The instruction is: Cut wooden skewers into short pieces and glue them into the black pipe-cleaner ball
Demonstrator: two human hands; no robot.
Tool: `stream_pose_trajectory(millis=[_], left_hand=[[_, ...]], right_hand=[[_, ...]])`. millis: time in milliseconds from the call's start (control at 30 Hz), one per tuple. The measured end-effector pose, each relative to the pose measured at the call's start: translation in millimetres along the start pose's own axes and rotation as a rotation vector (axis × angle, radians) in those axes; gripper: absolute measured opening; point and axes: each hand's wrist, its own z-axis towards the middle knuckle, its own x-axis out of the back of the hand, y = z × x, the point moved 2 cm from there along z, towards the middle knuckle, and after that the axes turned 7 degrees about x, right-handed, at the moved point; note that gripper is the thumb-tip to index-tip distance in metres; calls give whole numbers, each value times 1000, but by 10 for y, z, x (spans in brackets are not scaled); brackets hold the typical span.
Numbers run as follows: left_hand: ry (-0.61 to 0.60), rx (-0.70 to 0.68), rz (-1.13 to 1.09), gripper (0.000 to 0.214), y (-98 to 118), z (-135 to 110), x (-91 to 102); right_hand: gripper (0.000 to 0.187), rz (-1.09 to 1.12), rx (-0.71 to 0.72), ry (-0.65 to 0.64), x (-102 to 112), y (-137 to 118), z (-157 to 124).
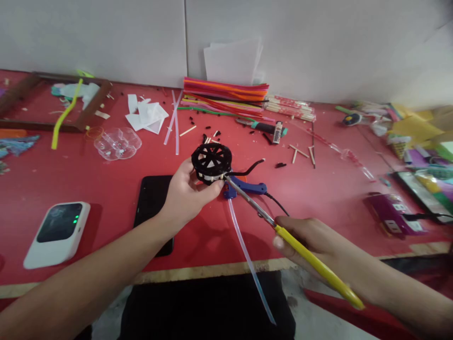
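My left hand [186, 196] is closed around a small black round craft piece [212, 159] with a spoked, wheel-like top and pale pegs along its side. From its right edge sticks out a black pipe cleaner [247, 171], bent upward at the end. My right hand [311, 245] grips yellow-handled scissors [255, 205]. Their blade tips meet the craft piece where the pipe cleaner comes out; whether the blades touch it I cannot tell. Behind and below lies a blue glue gun [249, 187], with a long clear glue stick [249, 259] hanging over the table edge.
A black phone [148, 198] lies under my left wrist, and a white device [56, 236] sits further left. Pipe cleaners [226, 94], pliers [262, 126], paper scraps [146, 115] and a clear compartment tray [118, 143] lie behind. A purple power box [394, 215] stands at right.
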Motion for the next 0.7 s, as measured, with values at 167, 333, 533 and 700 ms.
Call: stream_pose_trajectory(millis=[167,333,533,700], left_hand=[[5,-7,20,43,-3,12,-1],[27,-6,58,42,-10,6,7],[32,13,65,44,-13,9,14],[44,5,65,41,-16,16,18]], right_hand=[[48,-18,-17,8,-2,-39,25],[46,-17,3,-18,-8,-28,34],[44,-36,26,-15,18,-15,33],[45,-61,47,-4,24,-30,31]])
